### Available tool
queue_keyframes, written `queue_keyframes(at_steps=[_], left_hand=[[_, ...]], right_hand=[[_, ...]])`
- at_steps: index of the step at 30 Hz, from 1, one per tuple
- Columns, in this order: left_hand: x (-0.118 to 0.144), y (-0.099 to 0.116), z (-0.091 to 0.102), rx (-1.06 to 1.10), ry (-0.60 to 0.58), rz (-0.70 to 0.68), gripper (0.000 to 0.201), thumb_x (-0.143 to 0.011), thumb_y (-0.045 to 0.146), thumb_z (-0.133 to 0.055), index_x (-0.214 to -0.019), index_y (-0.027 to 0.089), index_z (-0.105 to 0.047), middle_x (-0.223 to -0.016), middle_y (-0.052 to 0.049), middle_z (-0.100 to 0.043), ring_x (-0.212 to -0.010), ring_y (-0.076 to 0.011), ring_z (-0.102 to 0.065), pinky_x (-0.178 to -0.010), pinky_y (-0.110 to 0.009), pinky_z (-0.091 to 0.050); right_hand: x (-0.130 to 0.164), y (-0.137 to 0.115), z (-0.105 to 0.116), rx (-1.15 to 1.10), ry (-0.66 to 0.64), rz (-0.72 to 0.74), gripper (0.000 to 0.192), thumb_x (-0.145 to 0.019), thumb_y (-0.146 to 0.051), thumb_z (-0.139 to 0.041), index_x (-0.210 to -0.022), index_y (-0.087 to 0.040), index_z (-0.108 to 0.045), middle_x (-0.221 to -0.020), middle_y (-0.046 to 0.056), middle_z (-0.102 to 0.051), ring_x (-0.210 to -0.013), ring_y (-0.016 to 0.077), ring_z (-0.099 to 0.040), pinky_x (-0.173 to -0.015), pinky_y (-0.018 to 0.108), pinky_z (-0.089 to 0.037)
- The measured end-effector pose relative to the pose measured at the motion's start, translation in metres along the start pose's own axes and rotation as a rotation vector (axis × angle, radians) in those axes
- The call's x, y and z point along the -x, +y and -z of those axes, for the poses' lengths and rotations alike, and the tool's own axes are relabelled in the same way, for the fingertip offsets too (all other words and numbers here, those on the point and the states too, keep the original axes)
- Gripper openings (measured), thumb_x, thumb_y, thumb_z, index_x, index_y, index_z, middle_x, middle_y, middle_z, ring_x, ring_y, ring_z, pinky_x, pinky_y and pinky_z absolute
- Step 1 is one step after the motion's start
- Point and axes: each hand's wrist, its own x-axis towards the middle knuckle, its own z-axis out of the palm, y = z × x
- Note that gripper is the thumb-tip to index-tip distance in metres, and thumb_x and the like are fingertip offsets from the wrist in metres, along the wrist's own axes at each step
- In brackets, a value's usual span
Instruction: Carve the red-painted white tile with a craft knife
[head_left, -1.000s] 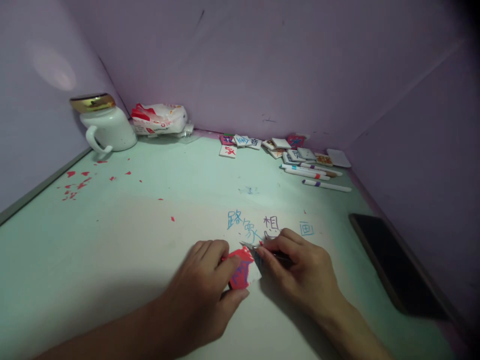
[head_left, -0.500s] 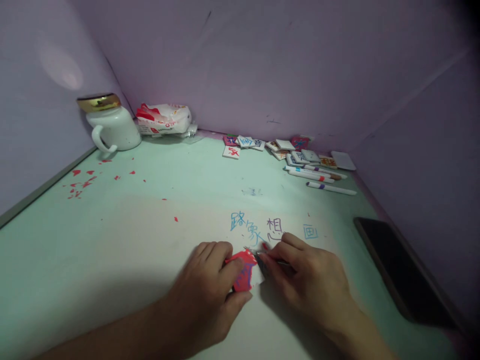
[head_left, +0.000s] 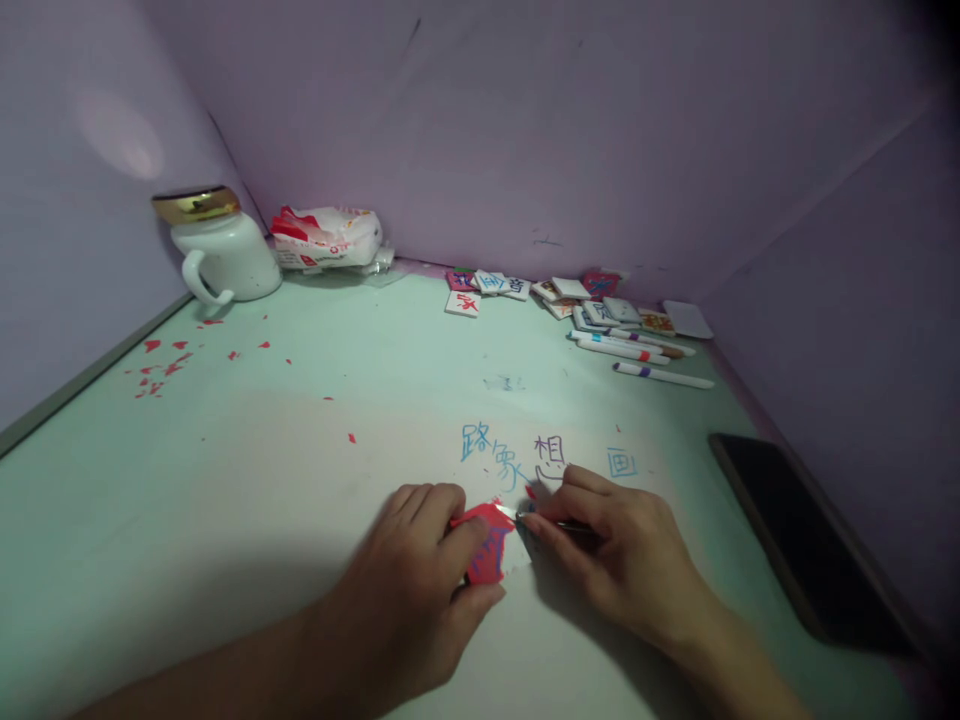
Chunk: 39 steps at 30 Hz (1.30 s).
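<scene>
Dim, violet-tinted light over a pale green desk (head_left: 225, 480)

A soft glow falls brightest on the desk's middle, fading to murk at the near edge and to black in the upper right corner. The left hand (head_left: 420, 590) and right hand (head_left: 622, 570) cast broad, soft shadows toward the viewer. A faint round patch of light sits on the left wall (head_left: 120, 140). Wide-angle distortion bends the wall lines at the frame's edges. Detail is soft and grainy; the far tiles (head_left: 570, 300) read blurred, and the dark phone (head_left: 795, 540) shows little sheen.

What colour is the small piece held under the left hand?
Red with blue-purple markings, clearest in the head view: the piece sits pinched under the left hand.
</scene>
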Motion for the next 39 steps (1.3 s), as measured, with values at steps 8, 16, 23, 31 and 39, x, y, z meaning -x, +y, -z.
queue_keyframes(at_steps=[8, 16, 23, 31, 39], left_hand=[[0.001, -0.002, -0.002, 0.003, 0.015, 0.014, 0.024, -0.076, 0.012, -0.063, -0.099, 0.017, -0.057, -0.092, -0.009, -0.055, -0.081, -0.0238, -0.05, -0.068, -0.042, -0.05], [0.0, -0.001, -0.001, -0.006, 0.021, 0.004, 0.02, -0.076, 0.014, -0.064, -0.095, 0.016, -0.058, -0.091, -0.009, -0.056, -0.081, -0.0244, -0.051, -0.068, -0.042, -0.05], [0.0, -0.001, 0.0, 0.009, 0.006, 0.015, 0.021, -0.077, 0.013, -0.062, -0.098, 0.016, -0.058, -0.091, -0.009, -0.055, -0.08, -0.0239, -0.05, -0.068, -0.043, -0.05], [0.0, -0.001, -0.001, 0.027, 0.011, 0.009, 0.02, -0.078, 0.013, -0.062, -0.097, 0.016, -0.057, -0.093, -0.01, -0.055, -0.081, -0.0241, -0.049, -0.069, -0.043, -0.049], [0.0, -0.001, -0.001, 0.035, 0.007, 0.013, 0.025, -0.076, 0.012, -0.064, -0.1, 0.015, -0.058, -0.092, -0.009, -0.054, -0.08, -0.024, -0.049, -0.068, -0.043, -0.049]], right_hand=[[0.005, 0.002, -0.012, -0.109, 0.211, -0.013, 0.022, -0.087, -0.028, -0.057, -0.071, -0.017, -0.067, -0.06, -0.001, -0.052, -0.05, 0.0101, -0.05, -0.048, 0.023, -0.037], [0.004, 0.0, -0.016, 0.065, 0.218, -0.005, 0.022, -0.088, -0.031, -0.056, -0.076, -0.019, -0.071, -0.063, 0.0, -0.057, -0.049, 0.0103, -0.052, -0.047, 0.023, -0.038], [0.005, 0.001, -0.017, -0.062, 0.27, -0.064, 0.018, -0.087, -0.029, -0.06, -0.075, -0.018, -0.069, -0.062, -0.001, -0.056, -0.05, 0.0097, -0.051, -0.046, 0.023, -0.038], [0.004, -0.002, -0.018, 0.001, 0.219, -0.032, 0.02, -0.088, -0.031, -0.057, -0.076, -0.019, -0.069, -0.064, 0.0, -0.058, -0.05, 0.0105, -0.051, -0.047, 0.024, -0.038], [0.005, 0.0, -0.017, -0.039, 0.193, -0.07, 0.022, -0.088, -0.032, -0.057, -0.075, -0.019, -0.069, -0.065, 0.0, -0.058, -0.052, 0.0116, -0.053, -0.049, 0.025, -0.039]])
